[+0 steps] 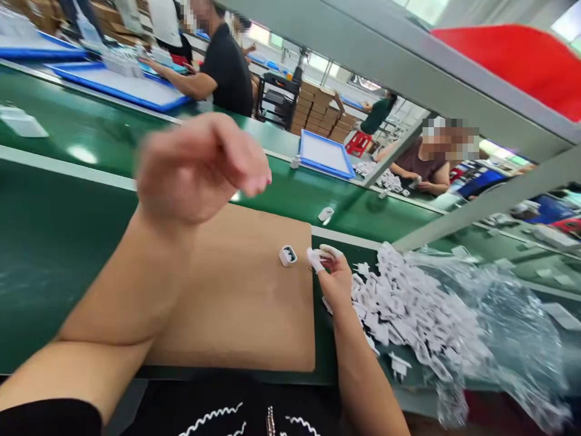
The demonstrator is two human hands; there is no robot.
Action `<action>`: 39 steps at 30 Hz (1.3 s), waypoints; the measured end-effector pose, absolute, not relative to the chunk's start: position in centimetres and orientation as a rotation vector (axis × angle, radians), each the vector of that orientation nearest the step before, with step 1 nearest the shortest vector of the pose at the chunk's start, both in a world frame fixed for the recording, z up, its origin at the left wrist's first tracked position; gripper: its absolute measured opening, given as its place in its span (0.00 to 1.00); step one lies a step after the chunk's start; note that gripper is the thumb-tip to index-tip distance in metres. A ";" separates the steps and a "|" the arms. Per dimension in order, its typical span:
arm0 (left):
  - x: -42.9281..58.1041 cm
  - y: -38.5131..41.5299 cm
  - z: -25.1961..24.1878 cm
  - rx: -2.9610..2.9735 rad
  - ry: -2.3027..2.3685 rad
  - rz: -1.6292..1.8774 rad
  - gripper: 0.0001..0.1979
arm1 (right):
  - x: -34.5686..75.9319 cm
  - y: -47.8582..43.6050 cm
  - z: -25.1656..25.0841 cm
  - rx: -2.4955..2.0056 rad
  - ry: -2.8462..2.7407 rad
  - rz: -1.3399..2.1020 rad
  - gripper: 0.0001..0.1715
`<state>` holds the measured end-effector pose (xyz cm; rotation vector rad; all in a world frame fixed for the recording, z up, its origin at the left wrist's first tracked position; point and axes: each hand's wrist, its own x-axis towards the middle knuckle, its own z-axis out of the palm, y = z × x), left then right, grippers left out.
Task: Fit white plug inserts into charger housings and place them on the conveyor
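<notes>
Green desk (54,242) beneath brown sheet (245,315) | white parts heap (417,315) right of sheet | left hand (195,163) above sheet, fingers curled, blurred, can't tell grip | right hand (334,277) by sheet's right edge, fingers narrow, contents unclear | white housing (287,260) on sheet

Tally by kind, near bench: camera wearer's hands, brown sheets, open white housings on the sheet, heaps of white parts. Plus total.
Hands: 2 (left hand, right hand)
Brown sheet: 1
Open white housing: 1
Heap of white parts: 1, pieces too jumbled to count
Total: 5
</notes>
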<state>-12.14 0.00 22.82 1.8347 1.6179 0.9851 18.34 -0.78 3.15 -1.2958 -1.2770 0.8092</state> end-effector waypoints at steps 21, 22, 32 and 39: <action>-1.9 0.9 -0.8 2.084 1.031 0.975 0.16 | 17.7 -1.5 2.7 -1.263 -1.890 0.504 0.19; -1.9 0.8 -0.8 2.070 1.025 0.979 0.17 | 17.7 -1.7 2.8 -1.263 -1.944 0.477 0.19; -2.1 0.8 -0.4 2.030 0.981 0.988 0.16 | 17.5 -1.8 4.0 -1.284 -2.298 0.243 0.26; -2.0 -0.6 -0.6 2.301 1.085 0.994 0.14 | 17.0 -2.0 3.0 -1.388 -2.263 0.093 0.24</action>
